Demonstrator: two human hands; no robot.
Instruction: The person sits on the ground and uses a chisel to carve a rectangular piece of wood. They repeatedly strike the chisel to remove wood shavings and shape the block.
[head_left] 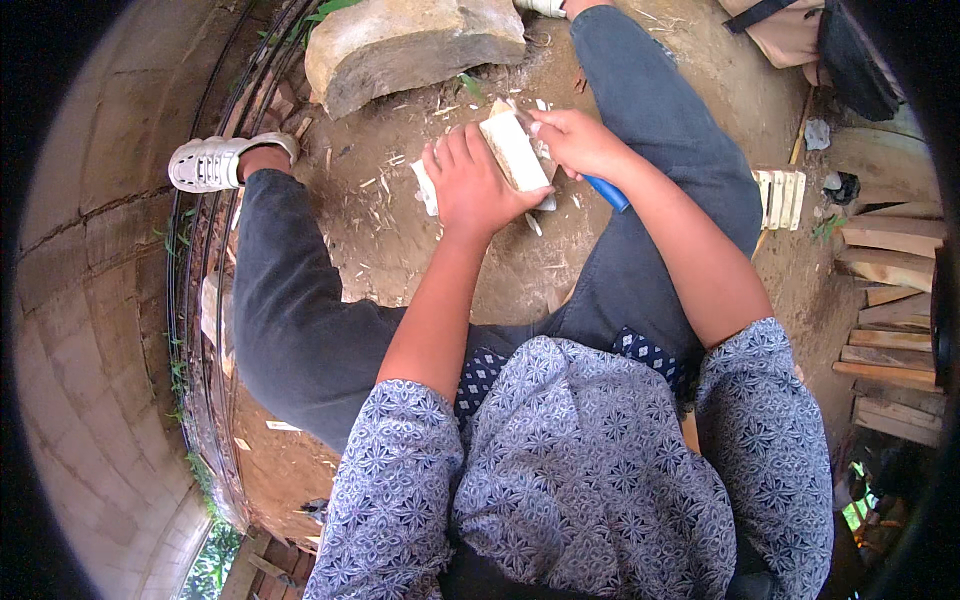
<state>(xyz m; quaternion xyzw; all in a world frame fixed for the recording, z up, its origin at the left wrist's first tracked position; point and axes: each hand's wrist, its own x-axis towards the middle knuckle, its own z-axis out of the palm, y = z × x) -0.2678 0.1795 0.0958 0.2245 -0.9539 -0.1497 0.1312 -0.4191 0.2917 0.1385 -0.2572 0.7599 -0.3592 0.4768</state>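
Nearest is the patterned shirt (590, 450) of the person, blue and white, with sleeves ending near the elbows. After it come the dark trousers (290, 310); the 2 legs are spread wide, and the work is between them, above the brown ground (350, 230). The left hand (466, 185) grasps the pale block (514, 150) from its left side: the fingers lie close together along this side, and the thumb reaches across the near end. The right hand (580, 145) is just beside the block on the other side, with its fingers closed around a tool with a blue handle (607, 195), whose end comes out below the wrist; the working part of this tool I cannot tell clearly. Under the block and the left hand, the edge of a flat white piece (424, 187) is visible. Many thin chips (372, 183) are scattered around on the ground. To the right, beyond the knee, stands a group of pale strips (780, 200), and farther to the right wooden boards (890, 270) lie in a pile. To the left is 1 white shoe (205, 165), near dark cables (178, 300) and a curved wall (90, 250). Beyond the hands rests a big stone (415, 55).
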